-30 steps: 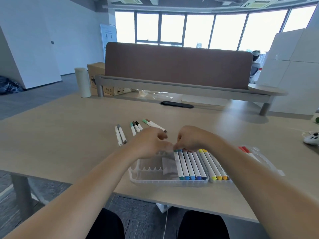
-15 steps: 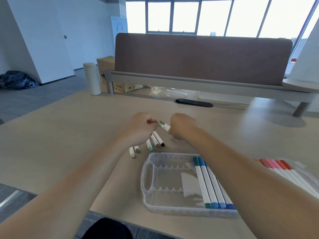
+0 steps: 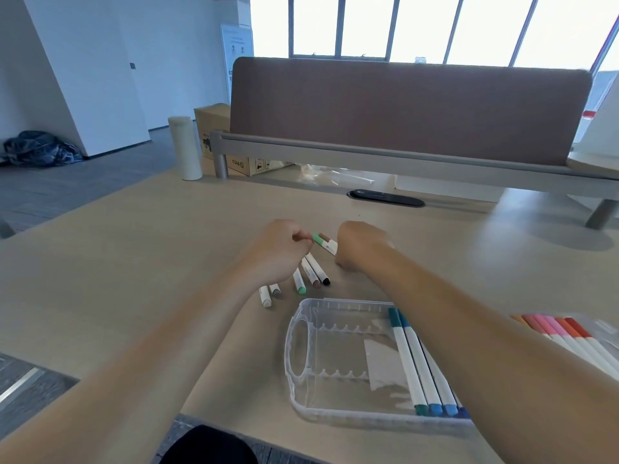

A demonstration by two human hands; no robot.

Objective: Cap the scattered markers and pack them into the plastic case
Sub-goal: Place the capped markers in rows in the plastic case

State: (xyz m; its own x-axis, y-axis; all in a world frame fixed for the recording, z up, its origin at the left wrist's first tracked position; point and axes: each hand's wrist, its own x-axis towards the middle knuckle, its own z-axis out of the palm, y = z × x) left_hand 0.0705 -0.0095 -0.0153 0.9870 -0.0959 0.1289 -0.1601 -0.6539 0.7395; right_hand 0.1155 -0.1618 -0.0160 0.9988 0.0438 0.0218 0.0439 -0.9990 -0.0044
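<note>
Left hand [image 3: 279, 251]: fingers [image 3: 303, 236] pinch the marker's [image 3: 322, 242] green cap.
Right hand [image 3: 360, 244]: curled round its barrel.
Marker: frame centre, long axis spanning both hands.
Case [image 3: 296, 349]: lower centre, under the right arm.

White cylinder [image 3: 185, 148], cardboard box [image 3: 214, 128], brown divider panel [image 3: 402, 108], wooden table [image 3: 134, 249]

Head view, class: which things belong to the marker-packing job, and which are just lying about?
Job: left hand, right hand, green-capped marker between them, loose markers, plastic case, packed blue markers, red and pink markers.
Lying about: white cylinder, cardboard box, dark bag, cable grommet.
</note>
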